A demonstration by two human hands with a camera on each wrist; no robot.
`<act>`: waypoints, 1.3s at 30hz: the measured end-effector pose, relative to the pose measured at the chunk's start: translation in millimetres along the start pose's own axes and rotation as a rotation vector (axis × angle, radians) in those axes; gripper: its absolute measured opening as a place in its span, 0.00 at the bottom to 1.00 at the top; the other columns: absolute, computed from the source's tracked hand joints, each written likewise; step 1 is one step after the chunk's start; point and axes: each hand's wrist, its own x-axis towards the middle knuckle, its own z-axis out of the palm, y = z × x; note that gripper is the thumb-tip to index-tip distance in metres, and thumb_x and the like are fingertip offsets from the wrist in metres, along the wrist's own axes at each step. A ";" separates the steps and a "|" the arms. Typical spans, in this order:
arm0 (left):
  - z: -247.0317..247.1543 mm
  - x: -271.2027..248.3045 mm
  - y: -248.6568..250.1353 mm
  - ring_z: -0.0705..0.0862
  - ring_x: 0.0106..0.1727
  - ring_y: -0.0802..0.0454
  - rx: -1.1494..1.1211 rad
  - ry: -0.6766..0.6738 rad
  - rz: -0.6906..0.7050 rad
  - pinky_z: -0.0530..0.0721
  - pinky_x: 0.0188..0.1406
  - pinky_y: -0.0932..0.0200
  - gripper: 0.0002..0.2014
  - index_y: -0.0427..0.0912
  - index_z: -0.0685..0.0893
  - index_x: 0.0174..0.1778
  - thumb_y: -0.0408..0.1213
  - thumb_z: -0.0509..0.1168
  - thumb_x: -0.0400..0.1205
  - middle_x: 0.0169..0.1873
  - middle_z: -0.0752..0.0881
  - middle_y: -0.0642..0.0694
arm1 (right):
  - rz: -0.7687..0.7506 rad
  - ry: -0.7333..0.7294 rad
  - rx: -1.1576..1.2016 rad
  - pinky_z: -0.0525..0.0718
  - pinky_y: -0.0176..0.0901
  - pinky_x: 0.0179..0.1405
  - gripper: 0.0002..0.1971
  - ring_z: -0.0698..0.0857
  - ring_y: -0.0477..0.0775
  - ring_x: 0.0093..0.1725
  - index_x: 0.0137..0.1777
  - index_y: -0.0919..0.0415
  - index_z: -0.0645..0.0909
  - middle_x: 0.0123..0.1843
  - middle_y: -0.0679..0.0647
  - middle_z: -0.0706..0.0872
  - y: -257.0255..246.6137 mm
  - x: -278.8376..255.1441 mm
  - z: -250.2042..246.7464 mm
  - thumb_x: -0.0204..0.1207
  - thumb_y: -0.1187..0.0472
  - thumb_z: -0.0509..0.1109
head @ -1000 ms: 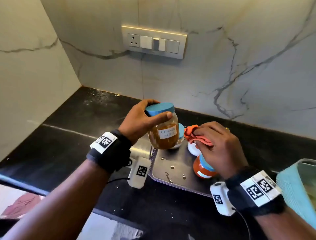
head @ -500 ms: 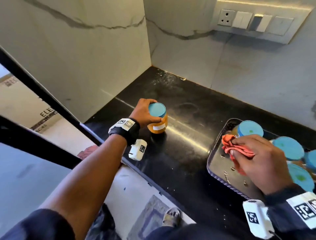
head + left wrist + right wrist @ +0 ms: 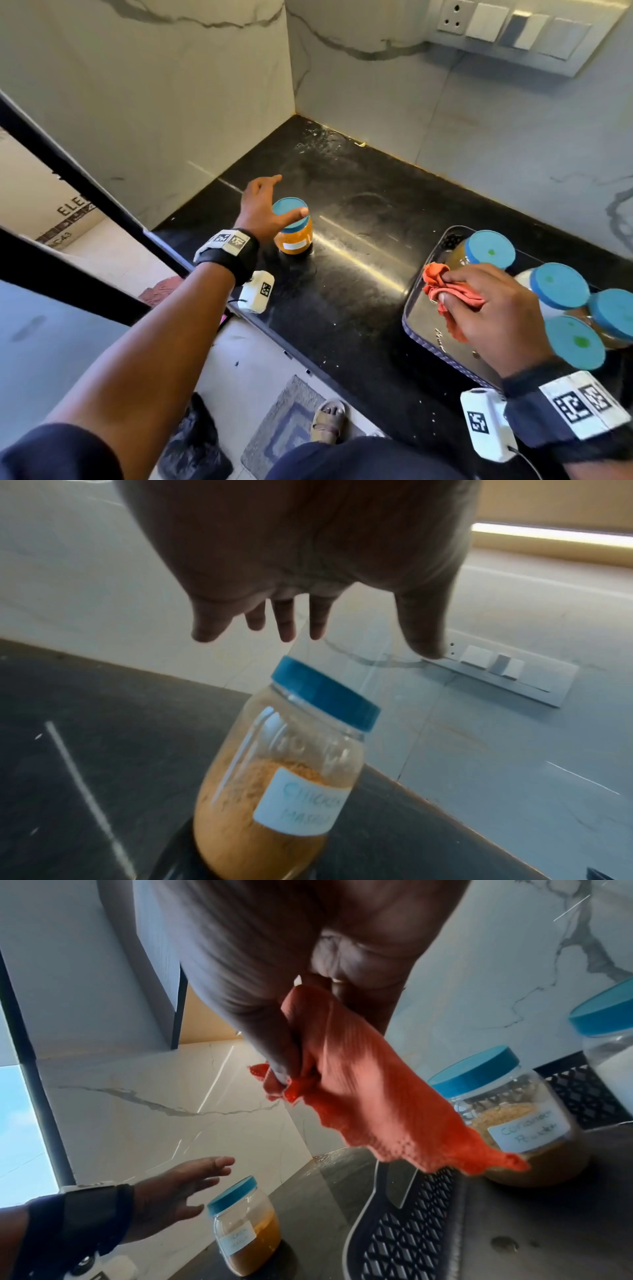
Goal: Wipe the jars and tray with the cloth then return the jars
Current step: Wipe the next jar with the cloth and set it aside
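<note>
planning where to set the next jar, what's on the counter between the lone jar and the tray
Nothing stands there: between the jar and the tray is bare black counter with a few pale specks. The head view shows it best.

Head view: I see even, bright daylight; a long streak of glare (image 3: 359,263) crosses the glossy black table (image 3: 359,342), and straight wall edges bow toward the frame borders. Left wrist view: the left hand (image 3: 308,547) is backlit, dark and soft, and the label of the jar (image 3: 274,791) is blurred; a bright strip glows at upper right. Right wrist view: a window (image 3: 20,1129) at left is blown out; the cloth (image 3: 377,1096) glows against the shadowed right hand (image 3: 291,947).
</note>
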 end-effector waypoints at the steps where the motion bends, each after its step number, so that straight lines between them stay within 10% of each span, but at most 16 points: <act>1: -1.8 -1.3 2.5 0.70 0.80 0.37 0.025 0.067 0.047 0.69 0.81 0.39 0.42 0.42 0.70 0.84 0.53 0.78 0.77 0.77 0.72 0.37 | 0.009 0.017 0.003 0.88 0.46 0.50 0.15 0.87 0.54 0.52 0.56 0.61 0.89 0.53 0.55 0.90 1.8 -2.2 -1.2 0.69 0.63 0.83; 8: 31.8 -12.6 91.9 0.73 0.81 0.37 -0.024 0.256 0.532 0.69 0.81 0.45 0.23 0.37 0.82 0.73 0.33 0.73 0.81 0.71 0.82 0.36 | 0.177 0.115 -0.013 0.77 0.32 0.54 0.13 0.85 0.48 0.50 0.52 0.58 0.90 0.50 0.51 0.90 39.7 -36.5 -26.2 0.67 0.66 0.84; 20: 172.1 -105.7 255.0 0.82 0.48 0.52 -0.091 -0.386 0.804 0.84 0.52 0.53 0.23 0.45 0.83 0.69 0.42 0.77 0.78 0.55 0.85 0.50 | 0.551 0.393 -0.148 0.70 0.23 0.46 0.12 0.83 0.48 0.46 0.50 0.62 0.91 0.49 0.55 0.91 96.0 -133.6 -105.6 0.67 0.70 0.83; 27: 220.3 -132.8 281.9 0.82 0.65 0.41 0.263 -0.650 0.696 0.82 0.62 0.48 0.44 0.42 0.77 0.72 0.69 0.77 0.67 0.66 0.83 0.39 | 0.653 0.412 -0.153 0.70 0.23 0.47 0.12 0.83 0.47 0.46 0.51 0.60 0.91 0.49 0.52 0.91 104.8 -163.6 -109.4 0.68 0.68 0.83; 39: 251.4 -144.5 284.6 0.82 0.63 0.37 0.283 -0.582 0.636 0.86 0.59 0.44 0.46 0.43 0.70 0.71 0.69 0.76 0.67 0.65 0.76 0.40 | 0.685 0.402 -0.133 0.77 0.31 0.49 0.11 0.86 0.47 0.48 0.52 0.58 0.91 0.50 0.50 0.90 114.6 -177.4 -116.9 0.69 0.66 0.82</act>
